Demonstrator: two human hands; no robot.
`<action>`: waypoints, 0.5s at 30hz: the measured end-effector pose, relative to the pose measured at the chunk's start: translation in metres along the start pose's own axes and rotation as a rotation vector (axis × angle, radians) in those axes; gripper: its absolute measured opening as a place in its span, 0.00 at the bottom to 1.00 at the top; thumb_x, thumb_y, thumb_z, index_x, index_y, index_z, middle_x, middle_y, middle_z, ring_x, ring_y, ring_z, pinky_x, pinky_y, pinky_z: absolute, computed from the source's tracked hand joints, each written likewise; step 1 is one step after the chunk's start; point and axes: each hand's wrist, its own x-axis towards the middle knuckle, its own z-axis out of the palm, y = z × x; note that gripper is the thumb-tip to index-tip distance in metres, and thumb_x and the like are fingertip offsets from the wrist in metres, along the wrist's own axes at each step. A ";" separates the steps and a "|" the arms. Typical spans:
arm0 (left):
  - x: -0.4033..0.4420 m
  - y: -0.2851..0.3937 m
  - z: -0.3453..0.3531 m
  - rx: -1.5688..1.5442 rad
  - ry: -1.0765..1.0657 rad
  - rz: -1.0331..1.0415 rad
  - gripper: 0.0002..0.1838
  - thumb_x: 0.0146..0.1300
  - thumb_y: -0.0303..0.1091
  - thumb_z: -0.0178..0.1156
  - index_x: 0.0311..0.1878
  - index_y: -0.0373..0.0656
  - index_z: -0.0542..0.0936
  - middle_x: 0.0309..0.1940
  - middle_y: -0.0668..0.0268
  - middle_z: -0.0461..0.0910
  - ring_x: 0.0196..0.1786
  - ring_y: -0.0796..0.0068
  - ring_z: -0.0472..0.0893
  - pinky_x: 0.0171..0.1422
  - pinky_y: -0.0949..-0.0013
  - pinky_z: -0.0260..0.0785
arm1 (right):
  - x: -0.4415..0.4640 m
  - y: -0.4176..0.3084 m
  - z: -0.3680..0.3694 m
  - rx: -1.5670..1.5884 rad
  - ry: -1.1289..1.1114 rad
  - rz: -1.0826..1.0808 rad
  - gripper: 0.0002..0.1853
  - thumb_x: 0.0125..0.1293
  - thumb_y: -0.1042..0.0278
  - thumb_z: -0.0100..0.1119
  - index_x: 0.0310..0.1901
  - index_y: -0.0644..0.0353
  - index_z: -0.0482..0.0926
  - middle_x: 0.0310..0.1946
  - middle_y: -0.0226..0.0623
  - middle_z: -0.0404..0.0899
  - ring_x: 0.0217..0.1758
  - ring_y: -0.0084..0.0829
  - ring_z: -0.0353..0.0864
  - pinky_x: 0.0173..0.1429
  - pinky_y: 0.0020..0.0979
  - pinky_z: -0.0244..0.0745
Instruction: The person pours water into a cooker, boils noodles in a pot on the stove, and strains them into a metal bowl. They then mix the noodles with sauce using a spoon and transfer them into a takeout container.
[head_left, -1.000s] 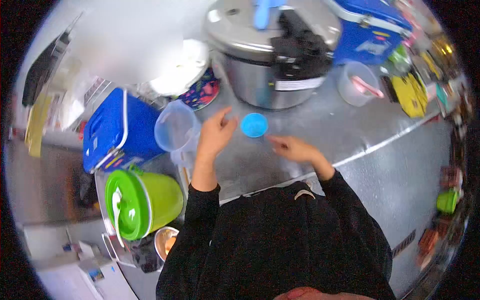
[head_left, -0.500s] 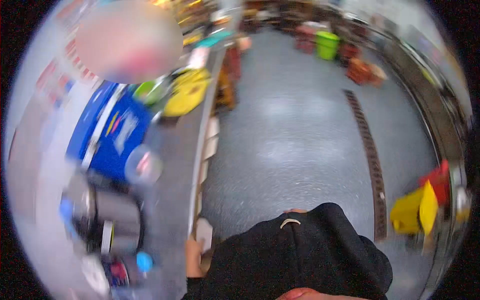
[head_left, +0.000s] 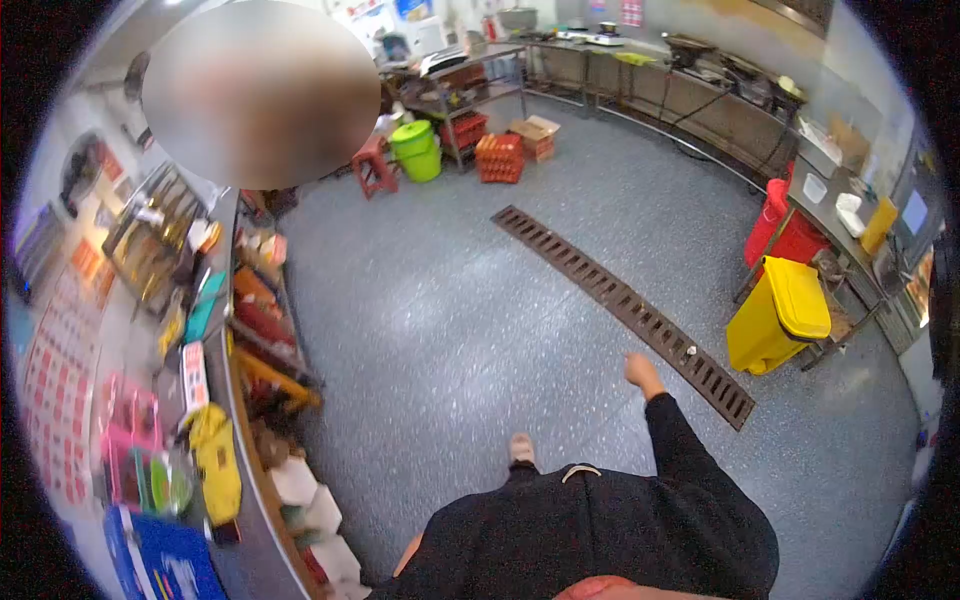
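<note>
My right hand (head_left: 638,368) is held out ahead of my body above the floor, its fingers curled in and nothing visible in them. It is nearest to the brown drain grate (head_left: 625,305) set in the floor. Of my left hand (head_left: 409,553) only a sliver of skin shows at the left edge of my black top (head_left: 530,530); its fingers are hidden. One of my shoes (head_left: 522,449) shows on the floor in front.
Along the left runs a counter (head_left: 262,490) with a yellow cloth-like item (head_left: 215,465) and a blue box (head_left: 165,560). A yellow bin (head_left: 775,325) and red bin (head_left: 775,230) stand right. Further off are a green bucket (head_left: 415,155), red crates (head_left: 500,160) and a blurred-out patch.
My view has swung left and lifted, showing the far tables. The counter now lies further left and the yellow bin is fully visible. My right hand has come into view in front.
</note>
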 end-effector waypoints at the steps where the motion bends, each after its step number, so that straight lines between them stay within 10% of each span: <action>1: 0.024 0.014 -0.023 0.023 -0.036 0.003 0.24 0.50 0.40 0.57 0.48 0.34 0.71 0.42 0.49 0.74 0.45 0.60 0.74 0.49 0.62 0.65 | 0.002 0.054 0.010 -0.074 0.097 0.063 0.11 0.51 0.69 0.47 0.36 0.60 0.75 0.34 0.48 0.76 0.39 0.48 0.74 0.43 0.44 0.69; 2: 0.051 0.029 -0.046 0.046 -0.067 0.009 0.24 0.50 0.40 0.57 0.48 0.35 0.71 0.42 0.49 0.74 0.45 0.60 0.74 0.48 0.62 0.65 | -0.017 0.107 0.014 -0.266 0.080 -0.092 0.10 0.52 0.69 0.46 0.32 0.63 0.76 0.29 0.49 0.76 0.34 0.47 0.75 0.38 0.42 0.70; 6: 0.159 0.113 -0.148 0.171 -0.191 0.007 0.23 0.51 0.40 0.57 0.49 0.35 0.71 0.42 0.51 0.74 0.45 0.61 0.74 0.48 0.63 0.65 | -0.086 0.190 0.006 -0.290 -0.478 0.589 0.13 0.51 0.67 0.48 0.39 0.61 0.76 0.38 0.49 0.75 0.44 0.45 0.74 0.46 0.40 0.69; 15: 0.402 0.347 -0.302 0.458 -0.416 0.137 0.23 0.52 0.39 0.56 0.49 0.37 0.71 0.42 0.54 0.75 0.45 0.64 0.74 0.48 0.64 0.65 | 0.081 0.172 -0.018 0.297 -0.379 0.956 0.14 0.55 0.67 0.46 0.42 0.59 0.74 0.40 0.47 0.75 0.43 0.42 0.74 0.46 0.39 0.69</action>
